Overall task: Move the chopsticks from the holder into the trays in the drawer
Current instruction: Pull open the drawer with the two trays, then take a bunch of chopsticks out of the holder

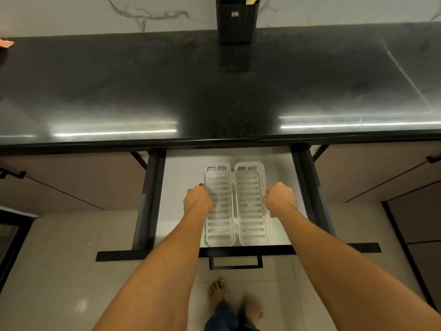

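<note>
Two white slotted trays lie side by side in the open drawer (179,168), the left tray (220,225) and the right tray (250,211). My left hand (196,201) grips the left tray's outer edge. My right hand (279,201) grips the right tray's outer edge. Both trays look empty. The black ribbed holder (236,22) stands at the back of the dark countertop, far beyond the hands. Pale wooden chopsticks (251,0) stick out of its right side; the frame's top edge cuts them off.
The dark glossy countertop (143,80) overhangs the drawer's rear. The drawer's black side rails (148,199) flank the trays, and its handle (235,262) faces me. Closed cabinet fronts sit on either side. My bare feet (238,299) stand on the tiled floor. An orange object (6,43) lies at the counter's far left.
</note>
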